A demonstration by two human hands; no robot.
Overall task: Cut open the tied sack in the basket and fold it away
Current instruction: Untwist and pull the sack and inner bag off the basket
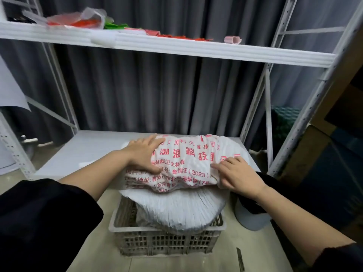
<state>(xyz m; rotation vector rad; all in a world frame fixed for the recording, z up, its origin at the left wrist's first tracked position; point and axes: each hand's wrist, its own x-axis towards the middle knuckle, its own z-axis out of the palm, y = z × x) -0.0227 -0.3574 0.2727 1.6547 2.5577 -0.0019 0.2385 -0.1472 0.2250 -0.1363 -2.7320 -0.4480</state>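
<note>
A white woven sack [188, 161] with red printed characters lies bunched on top of the load in a grey slatted plastic basket [167, 242] on the floor. Beneath it a plain white ribbed layer [176, 209] bulges over the basket's rim. My left hand [143, 154] presses flat on the sack's left side, fingers spread. My right hand [235, 173] rests on its right edge with the fingers curled onto the fabric. A knife-like blade [240, 260] lies on the floor to the right of the basket.
A white metal rack stands behind the basket, its low shelf [88, 150] just beyond the sack and its upper shelf [176, 46] holding red and green scraps. Grey curtains hang behind. A grey round object [251, 218] and cardboard boxes [314, 154] sit at the right.
</note>
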